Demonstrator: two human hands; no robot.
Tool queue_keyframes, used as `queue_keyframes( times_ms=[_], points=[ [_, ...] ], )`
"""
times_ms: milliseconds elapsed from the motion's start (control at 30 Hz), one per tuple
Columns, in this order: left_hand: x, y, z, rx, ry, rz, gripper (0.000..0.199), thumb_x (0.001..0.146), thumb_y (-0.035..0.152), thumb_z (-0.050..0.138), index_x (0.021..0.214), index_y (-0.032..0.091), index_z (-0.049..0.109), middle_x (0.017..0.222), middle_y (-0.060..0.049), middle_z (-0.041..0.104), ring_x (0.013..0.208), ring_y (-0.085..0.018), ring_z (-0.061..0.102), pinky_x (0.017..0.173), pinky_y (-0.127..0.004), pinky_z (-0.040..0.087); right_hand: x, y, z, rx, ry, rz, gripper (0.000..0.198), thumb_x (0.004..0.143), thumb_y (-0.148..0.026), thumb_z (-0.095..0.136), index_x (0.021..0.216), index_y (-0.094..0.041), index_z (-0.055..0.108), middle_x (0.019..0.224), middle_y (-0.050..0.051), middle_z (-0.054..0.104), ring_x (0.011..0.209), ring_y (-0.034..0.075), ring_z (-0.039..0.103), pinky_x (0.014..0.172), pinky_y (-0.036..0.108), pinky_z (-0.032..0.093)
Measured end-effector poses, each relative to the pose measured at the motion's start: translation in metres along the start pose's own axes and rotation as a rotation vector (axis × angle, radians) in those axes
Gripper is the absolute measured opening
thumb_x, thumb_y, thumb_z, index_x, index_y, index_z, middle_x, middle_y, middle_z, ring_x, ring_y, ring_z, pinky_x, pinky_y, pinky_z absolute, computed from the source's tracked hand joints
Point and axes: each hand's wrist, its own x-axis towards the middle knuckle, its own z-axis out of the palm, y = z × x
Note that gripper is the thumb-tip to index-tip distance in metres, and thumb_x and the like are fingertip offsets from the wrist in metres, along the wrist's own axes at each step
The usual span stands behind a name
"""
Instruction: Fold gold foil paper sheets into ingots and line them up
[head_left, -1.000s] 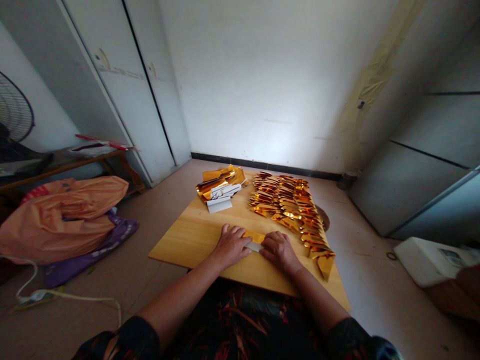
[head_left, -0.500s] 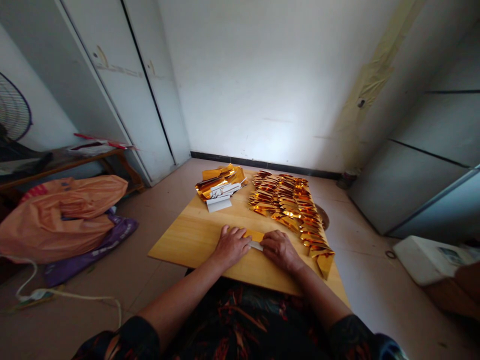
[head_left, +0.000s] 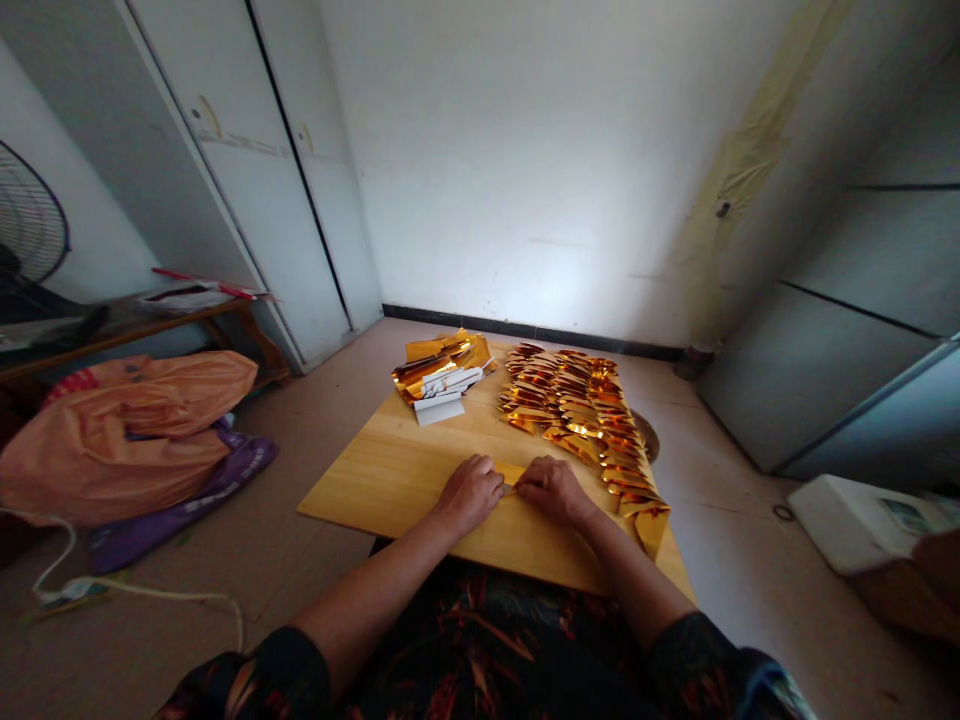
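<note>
A piece of gold foil paper (head_left: 511, 472) lies on the wooden board (head_left: 375, 480), mostly covered by my hands. My left hand (head_left: 472, 494) is closed on its left side, fingers curled and bunched. From the right, my right hand (head_left: 553, 488) pinches the same paper, fingertips close to those of the left. A narrow folded edge shows in the small gap between them. To the right stand rows of folded gold foil pieces (head_left: 577, 400), overlapping one another. Behind my left hand sits a stack of gold foil sheets (head_left: 450, 352) with pale folded paper strips (head_left: 451, 382) on it.
An orange bag (head_left: 135, 430) and a purple bag (head_left: 187, 510) lie on the floor at left, near a white cord (head_left: 172, 594). A wardrobe (head_left: 225, 180), a fan (head_left: 30, 220) and a low bench (head_left: 232, 312) stand beyond. A white box (head_left: 847, 520) is at right.
Both hands have curled in tighter over the paper, the left fingers drawn together from a flatter spread. The pale strip between them now shows less and looks narrower.
</note>
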Motion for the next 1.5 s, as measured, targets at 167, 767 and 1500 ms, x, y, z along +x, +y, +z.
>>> queue_keyframes(
  times_ms=[167,767,1500],
  points=[
    [0.000,0.000,0.004,-0.037,0.028,-0.001,0.021,0.089,0.022,0.052,0.073,0.016,0.065,0.081,-0.004,0.056,0.083,-0.016,0.051,0.074,-0.028,0.040,0.004,-0.004,0.000,0.112,0.021,0.087,0.013,0.078,-0.022,0.061,0.080,-0.023,0.074,0.082,0.000,0.071,0.078,0.016,0.061,0.073,0.025,0.042],
    [-0.010,-0.003,0.002,-0.089,0.069,0.090,0.016,0.086,0.019,0.052,0.082,0.020,0.067,0.089,-0.005,0.060,0.089,-0.018,0.052,0.080,-0.030,0.042,0.006,-0.015,0.012,-0.078,0.076,0.199,0.013,0.081,-0.017,0.057,0.074,-0.020,0.068,0.081,0.001,0.070,0.080,0.016,0.058,0.074,0.029,0.030],
    [-0.015,-0.003,0.001,-0.004,0.065,0.145,0.023,0.090,0.023,0.051,0.102,0.030,0.069,0.088,-0.004,0.059,0.087,-0.018,0.051,0.074,-0.031,0.040,0.005,-0.007,0.012,0.119,0.127,0.189,0.015,0.070,-0.010,0.059,0.076,-0.020,0.068,0.079,0.001,0.067,0.074,0.015,0.059,0.069,0.024,0.040]
  ],
)
